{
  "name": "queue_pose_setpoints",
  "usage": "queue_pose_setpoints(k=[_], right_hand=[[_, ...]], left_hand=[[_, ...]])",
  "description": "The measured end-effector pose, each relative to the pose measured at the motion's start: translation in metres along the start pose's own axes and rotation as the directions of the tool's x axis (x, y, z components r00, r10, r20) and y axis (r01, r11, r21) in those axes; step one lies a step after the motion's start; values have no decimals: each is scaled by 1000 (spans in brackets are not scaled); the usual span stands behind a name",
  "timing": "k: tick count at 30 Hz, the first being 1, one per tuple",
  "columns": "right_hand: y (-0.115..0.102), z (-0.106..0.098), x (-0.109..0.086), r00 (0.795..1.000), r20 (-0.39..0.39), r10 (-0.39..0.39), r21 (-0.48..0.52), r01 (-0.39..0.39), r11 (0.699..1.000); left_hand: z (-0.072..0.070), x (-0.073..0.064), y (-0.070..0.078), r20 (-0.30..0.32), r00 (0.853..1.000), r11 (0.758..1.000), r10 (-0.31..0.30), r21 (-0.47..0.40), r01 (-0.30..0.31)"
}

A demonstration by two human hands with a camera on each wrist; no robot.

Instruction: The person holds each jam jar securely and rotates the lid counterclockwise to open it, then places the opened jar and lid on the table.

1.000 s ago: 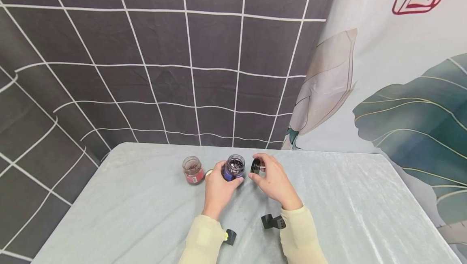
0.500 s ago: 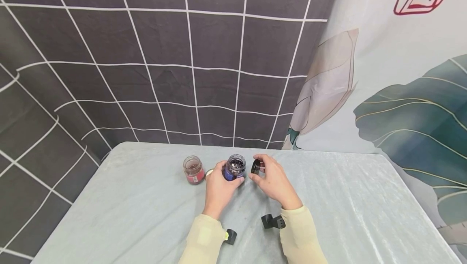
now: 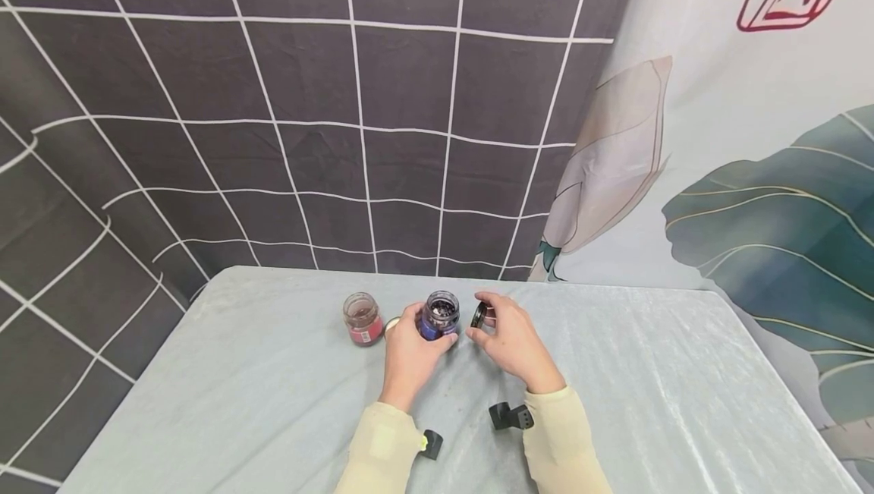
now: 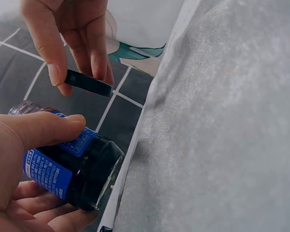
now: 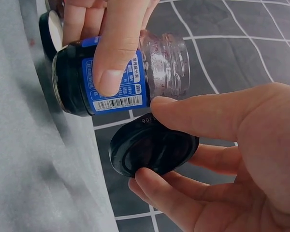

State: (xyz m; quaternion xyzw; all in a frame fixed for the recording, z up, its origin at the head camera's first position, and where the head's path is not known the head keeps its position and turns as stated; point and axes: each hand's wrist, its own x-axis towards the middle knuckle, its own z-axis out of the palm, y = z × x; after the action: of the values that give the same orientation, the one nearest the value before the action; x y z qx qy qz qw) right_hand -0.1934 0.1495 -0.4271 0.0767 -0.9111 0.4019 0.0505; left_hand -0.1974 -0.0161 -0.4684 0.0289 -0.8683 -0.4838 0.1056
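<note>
In the head view my left hand (image 3: 413, 350) grips a glass jar (image 3: 441, 310) of dark contents, its mouth uncovered. The jar's blue label (image 5: 118, 82) with a barcode shows in the right wrist view, beside its clear threaded neck. My left thumb lies across that label. To the right, my right hand (image 3: 514, 341) pinches a black screw lid (image 5: 154, 145) by its edge between thumb and fingers. The lid is tipped on edge, apart from the jar mouth. Left of my left hand stands a second glass jar (image 3: 362, 319) with a red label, also uncovered.
A second lid (image 5: 50, 34), black-rimmed with a pale inside, lies partly hidden behind my left hand. A pale grey cloth covers the table (image 3: 259, 403). Behind its far edge hangs a dark gridded curtain (image 3: 287, 160).
The black lid in my right hand has tilted a little. Both hands and the two jars otherwise keep their places.
</note>
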Motion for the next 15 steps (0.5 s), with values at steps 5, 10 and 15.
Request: queue_pose_setpoints(k=[5,10,15], right_hand=[[1,1,0,1000,9,12,-2,-12,1000],[1,1,0,999,25,24,-8,-24,1000],[2,2,0,998,39,43,-27,-42,999]], left_hand=[[1,0,0,-1,1000,1000,-1,-2,1],[1,-1,0,4,1000,1000,-10,-1,10],[1,-1,-1,11,1000,1000,-11,-1,11]])
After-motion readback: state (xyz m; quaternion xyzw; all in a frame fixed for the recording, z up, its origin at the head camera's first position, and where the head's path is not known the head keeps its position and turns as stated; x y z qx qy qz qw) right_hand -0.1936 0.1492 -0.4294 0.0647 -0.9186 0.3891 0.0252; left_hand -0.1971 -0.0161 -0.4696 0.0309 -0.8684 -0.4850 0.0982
